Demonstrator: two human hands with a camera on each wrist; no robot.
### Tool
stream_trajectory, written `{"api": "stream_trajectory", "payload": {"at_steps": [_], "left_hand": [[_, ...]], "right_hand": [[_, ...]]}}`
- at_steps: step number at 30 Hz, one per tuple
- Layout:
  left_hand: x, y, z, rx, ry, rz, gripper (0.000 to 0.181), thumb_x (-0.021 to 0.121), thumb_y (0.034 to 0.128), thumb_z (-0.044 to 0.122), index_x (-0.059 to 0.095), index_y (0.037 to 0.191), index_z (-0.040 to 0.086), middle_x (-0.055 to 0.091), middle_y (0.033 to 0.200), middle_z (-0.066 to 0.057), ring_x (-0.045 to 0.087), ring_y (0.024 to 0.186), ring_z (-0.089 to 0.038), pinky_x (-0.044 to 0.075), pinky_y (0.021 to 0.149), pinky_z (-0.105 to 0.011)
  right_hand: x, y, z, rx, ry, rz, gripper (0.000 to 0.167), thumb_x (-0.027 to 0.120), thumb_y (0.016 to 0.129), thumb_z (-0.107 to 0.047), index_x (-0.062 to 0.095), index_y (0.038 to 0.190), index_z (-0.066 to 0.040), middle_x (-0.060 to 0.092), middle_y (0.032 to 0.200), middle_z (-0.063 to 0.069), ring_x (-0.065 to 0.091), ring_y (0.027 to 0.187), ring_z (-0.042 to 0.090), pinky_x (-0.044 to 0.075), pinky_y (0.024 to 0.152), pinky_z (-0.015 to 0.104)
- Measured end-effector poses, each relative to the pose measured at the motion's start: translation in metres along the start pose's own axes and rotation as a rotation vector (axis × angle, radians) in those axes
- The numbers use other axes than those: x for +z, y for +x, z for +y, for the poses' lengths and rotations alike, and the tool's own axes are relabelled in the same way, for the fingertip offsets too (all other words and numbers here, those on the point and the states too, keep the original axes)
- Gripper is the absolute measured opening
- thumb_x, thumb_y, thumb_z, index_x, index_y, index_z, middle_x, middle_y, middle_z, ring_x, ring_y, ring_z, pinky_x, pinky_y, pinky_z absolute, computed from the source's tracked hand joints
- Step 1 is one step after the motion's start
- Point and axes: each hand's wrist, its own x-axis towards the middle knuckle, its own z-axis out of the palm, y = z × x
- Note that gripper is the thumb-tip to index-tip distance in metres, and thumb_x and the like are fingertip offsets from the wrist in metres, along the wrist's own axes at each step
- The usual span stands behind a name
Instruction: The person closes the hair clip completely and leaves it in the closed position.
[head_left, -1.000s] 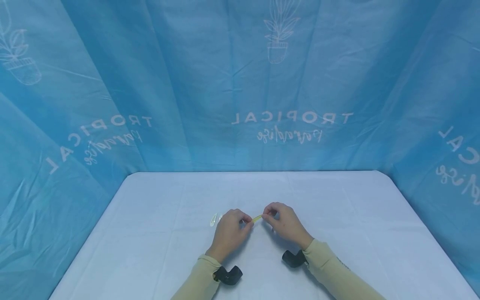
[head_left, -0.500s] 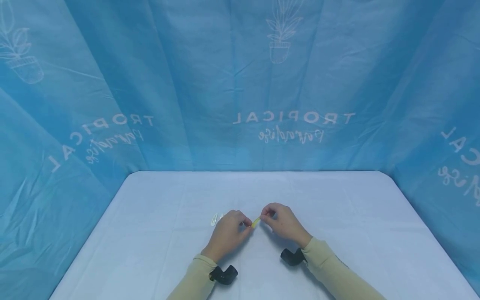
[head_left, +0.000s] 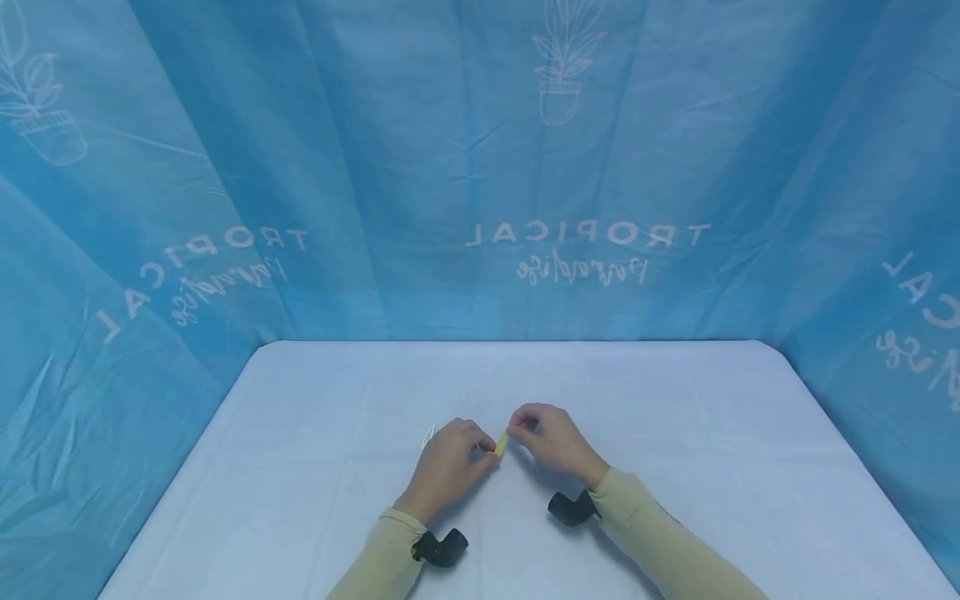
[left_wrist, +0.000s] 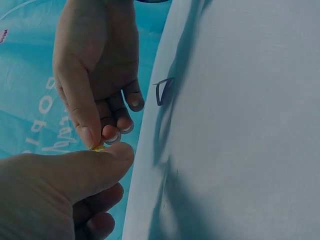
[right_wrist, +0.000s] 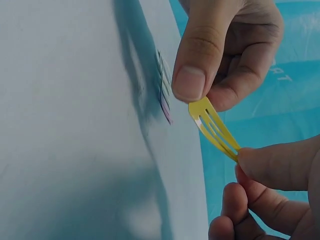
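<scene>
Between my two hands is a yellow snap hair clip [right_wrist: 215,127], held above the white table. My left hand [head_left: 447,467] pinches its wide end between thumb and fingers. My right hand [head_left: 552,442] pinches the narrow end, its tip covered by the thumb. In the head view the clip slants up from the left fingers to the right ones. In the left wrist view only a sliver of yellow shows between the left hand [left_wrist: 75,180] and the right hand [left_wrist: 100,65].
Other clips [right_wrist: 164,90], greenish and pink-purple, lie on the table beyond the left hand. In the head view a pale clip [head_left: 428,436] shows just behind that hand. The white tabletop [head_left: 300,467] is ringed by blue printed curtains [head_left: 420,167].
Both hands have shifted slightly left, the right one more, so they are closer together. The yellow clip has swung steeper. My left hand now covers more of the clips behind it.
</scene>
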Motion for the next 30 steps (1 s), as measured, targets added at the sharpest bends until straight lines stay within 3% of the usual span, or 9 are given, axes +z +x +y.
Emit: {"api": "stream_trajectory", "payload": {"at_steps": [7,15,20,26,30], "left_hand": [[0.001,-0.002,-0.004,0.016,0.066,0.042,0.017,0.088,0.0777,0.024,0.075,0.085,0.015,0.067,0.082,0.007,0.060,0.080,-0.012,0.050,0.071,-0.028],[-0.001,-0.003,-0.008,-0.032,0.105,0.032,0.019,0.088,0.0779,0.029,0.076,0.087,0.017,0.066,0.083,0.009,0.058,0.080,-0.010,0.049,0.070,-0.026],[-0.001,-0.004,-0.009,-0.027,0.106,0.055,0.020,0.089,0.0757,0.028,0.076,0.086,0.016,0.066,0.082,0.007,0.058,0.079,-0.011,0.049,0.070,-0.027],[-0.002,-0.004,-0.011,-0.051,0.133,0.051,0.021,0.089,0.0746,0.029,0.076,0.085,0.017,0.066,0.082,0.007,0.058,0.078,-0.011,0.050,0.070,-0.028],[-0.002,-0.005,-0.011,-0.065,0.144,0.051,0.021,0.090,0.0733,0.028,0.076,0.084,0.016,0.066,0.081,0.007,0.058,0.078,-0.011,0.050,0.069,-0.028]], "right_hand": [[0.006,0.007,-0.008,0.041,0.002,0.000,0.007,0.067,0.094,-0.012,0.069,0.089,-0.009,0.062,0.075,-0.005,0.054,0.064,0.009,0.046,0.059,0.026],[0.013,0.012,-0.016,0.056,-0.038,0.025,0.006,0.068,0.092,-0.011,0.069,0.087,-0.007,0.060,0.074,-0.004,0.052,0.063,0.009,0.045,0.060,0.026],[0.018,0.017,-0.019,0.065,-0.074,0.017,0.004,0.069,0.090,-0.009,0.070,0.087,-0.007,0.061,0.074,-0.004,0.052,0.065,0.008,0.046,0.062,0.027],[0.020,0.019,-0.020,-0.011,-0.136,0.022,0.007,0.070,0.089,-0.008,0.070,0.084,-0.004,0.060,0.070,-0.003,0.052,0.063,0.008,0.046,0.061,0.028],[0.023,0.022,-0.022,0.003,-0.183,0.012,0.007,0.071,0.089,-0.010,0.070,0.083,-0.005,0.060,0.071,-0.004,0.052,0.065,0.009,0.047,0.063,0.030]]}}
